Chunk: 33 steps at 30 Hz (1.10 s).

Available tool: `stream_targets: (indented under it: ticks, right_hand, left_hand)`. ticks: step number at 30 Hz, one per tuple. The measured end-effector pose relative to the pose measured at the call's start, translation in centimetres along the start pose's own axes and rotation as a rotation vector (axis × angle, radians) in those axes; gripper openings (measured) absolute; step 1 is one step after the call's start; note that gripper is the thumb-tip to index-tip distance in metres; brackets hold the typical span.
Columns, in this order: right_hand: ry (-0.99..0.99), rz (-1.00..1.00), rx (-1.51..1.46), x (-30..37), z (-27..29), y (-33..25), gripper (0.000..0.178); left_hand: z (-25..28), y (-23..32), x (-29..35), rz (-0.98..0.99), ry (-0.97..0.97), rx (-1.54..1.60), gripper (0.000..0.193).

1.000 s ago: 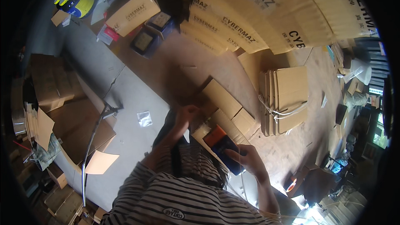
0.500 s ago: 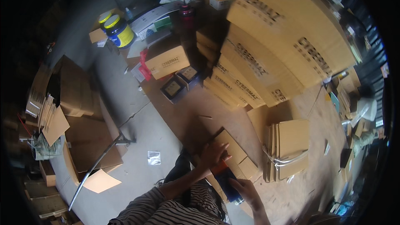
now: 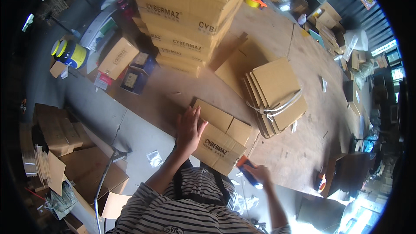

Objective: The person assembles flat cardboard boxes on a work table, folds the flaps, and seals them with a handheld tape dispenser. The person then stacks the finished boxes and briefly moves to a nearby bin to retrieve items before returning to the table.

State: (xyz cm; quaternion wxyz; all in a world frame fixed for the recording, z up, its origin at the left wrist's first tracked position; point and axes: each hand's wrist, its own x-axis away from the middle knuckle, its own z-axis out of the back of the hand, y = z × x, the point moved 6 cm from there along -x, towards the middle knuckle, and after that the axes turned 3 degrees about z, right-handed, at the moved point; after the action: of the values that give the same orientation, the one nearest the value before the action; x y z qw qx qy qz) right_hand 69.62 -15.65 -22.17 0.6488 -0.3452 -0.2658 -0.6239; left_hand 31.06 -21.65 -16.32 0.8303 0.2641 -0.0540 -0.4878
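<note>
A brown cardboard carton (image 3: 208, 154) sits at the near edge of the brown work surface, with dark print on the side toward me. My left hand (image 3: 189, 128) lies against its left end, fingers stretched out and thumb apart. To the carton's right, my right hand (image 3: 261, 174) is closed around an oblong dark blue and orange thing (image 3: 246, 167); blur hides its exact kind. The orange end points toward the carton's near right corner. Whether it touches the cardboard I cannot tell.
Flattened cartons (image 3: 277, 91) tied with white strap lie beyond the carton to the right. Tall stacked cartons (image 3: 173, 30) stand at the back. Dark blue boxes (image 3: 133, 80) and yellow-lidded tubs (image 3: 71, 55) are at the left. An orange-cored tape roll (image 3: 321, 183) lies far right.
The view has swung to the right. My left hand has come away from the blue and orange thing and onto the carton's left end. My right hand has carried that thing rightward past the carton.
</note>
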Motion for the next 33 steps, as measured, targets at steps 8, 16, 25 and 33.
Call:
stream_targets:
  ticks: [8,16,25,33]
  right_hand:
    - [0.271,-0.109,-0.011,-0.1,-6.0,-6.8,0.073]
    - [0.431,0.101,-0.070,2.1,-4.1,-9.8,0.071]
    - [0.352,-0.002,-0.426,-0.8,-5.3,-10.7,0.082]
    - [0.201,0.003,-0.747,-6.4,-10.5,-10.6,0.076]
  left_hand:
    - [2.4,5.0,4.2,-0.701,-0.430,-0.022,0.137]
    - [3.4,4.4,5.6,-0.902,-0.541,-0.289,0.144]
    - [30.5,-9.7,-5.7,-0.129,0.315,-0.187,0.117]
    - [35.1,-23.3,-23.1,-0.106,0.726,-0.779,0.129]
